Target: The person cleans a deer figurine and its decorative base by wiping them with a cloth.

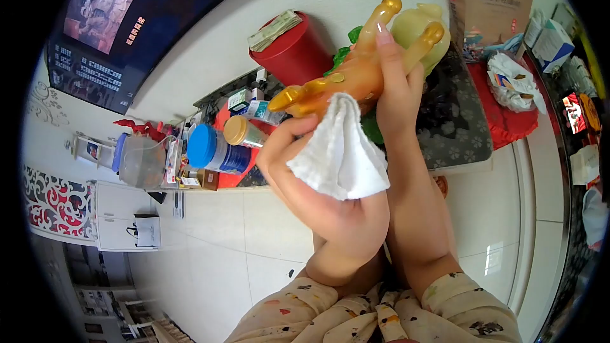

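1. Statue [359, 76]: we see it held up over the desk [467, 140], tipped on its side. It is orange and very shiny, with gold ends.
2. Our right hand [400, 92] has its fingers clamped on the statue, close to the gold knobs [392, 4]. One fingertip lies flat along the shiny side.
3. Our left hand [277, 152] has bent fingers by the other gold end. The white cloth [343, 159] hides most of them, so we cannot tell if they pinch anything.
4. We think the statue is hard and stiff, and maybe a bit heavy, so two hands are best.
5. It looks smooth as candy, so it could slide. We should hug it snugly.
6. The thin parts may snap. We would hold the fat middle and not lift by a knob.
7. The cloth looks soft, light and floppy. We can grab it anywhere.
8. The red bucket [292, 57] is near, so we should mind bumps.
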Demonstrator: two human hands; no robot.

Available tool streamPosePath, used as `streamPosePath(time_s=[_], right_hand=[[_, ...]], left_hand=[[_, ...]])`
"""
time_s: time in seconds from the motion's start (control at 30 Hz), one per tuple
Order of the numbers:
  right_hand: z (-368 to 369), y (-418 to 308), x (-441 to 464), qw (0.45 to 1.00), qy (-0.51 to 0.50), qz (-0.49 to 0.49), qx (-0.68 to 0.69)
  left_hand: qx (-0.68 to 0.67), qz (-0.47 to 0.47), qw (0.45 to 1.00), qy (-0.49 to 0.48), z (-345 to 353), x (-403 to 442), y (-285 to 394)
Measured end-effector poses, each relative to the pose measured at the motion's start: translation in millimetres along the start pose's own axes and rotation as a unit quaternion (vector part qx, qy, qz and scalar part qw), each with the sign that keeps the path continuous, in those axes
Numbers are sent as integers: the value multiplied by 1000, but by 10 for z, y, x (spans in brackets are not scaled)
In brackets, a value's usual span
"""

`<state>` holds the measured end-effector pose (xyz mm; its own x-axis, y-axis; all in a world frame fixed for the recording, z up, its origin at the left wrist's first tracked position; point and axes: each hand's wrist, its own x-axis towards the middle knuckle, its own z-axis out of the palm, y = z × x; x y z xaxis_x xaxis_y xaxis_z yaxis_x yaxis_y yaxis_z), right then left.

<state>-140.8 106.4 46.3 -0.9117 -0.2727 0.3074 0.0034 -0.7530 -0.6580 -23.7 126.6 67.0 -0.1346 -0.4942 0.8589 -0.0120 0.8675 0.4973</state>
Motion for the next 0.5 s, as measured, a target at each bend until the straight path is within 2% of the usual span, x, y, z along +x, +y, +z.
streamPosePath(time_s=[0.13,0.3,0.43,0.5], right_hand=[[-1,-5,-5,1000,-5,5,16],[-11,18,5,1000,-7,7,6],[-10,8,2,1000,-9,0,-1],[0,12,-2,1000,1,-10,-8]], left_hand=[[-58,-36,998,1,106,-39,16],[50,12,996,-68,-96,77,110],[69,54,996,-17,-124,101,30],[51,33,998,12,-64,100,64]])
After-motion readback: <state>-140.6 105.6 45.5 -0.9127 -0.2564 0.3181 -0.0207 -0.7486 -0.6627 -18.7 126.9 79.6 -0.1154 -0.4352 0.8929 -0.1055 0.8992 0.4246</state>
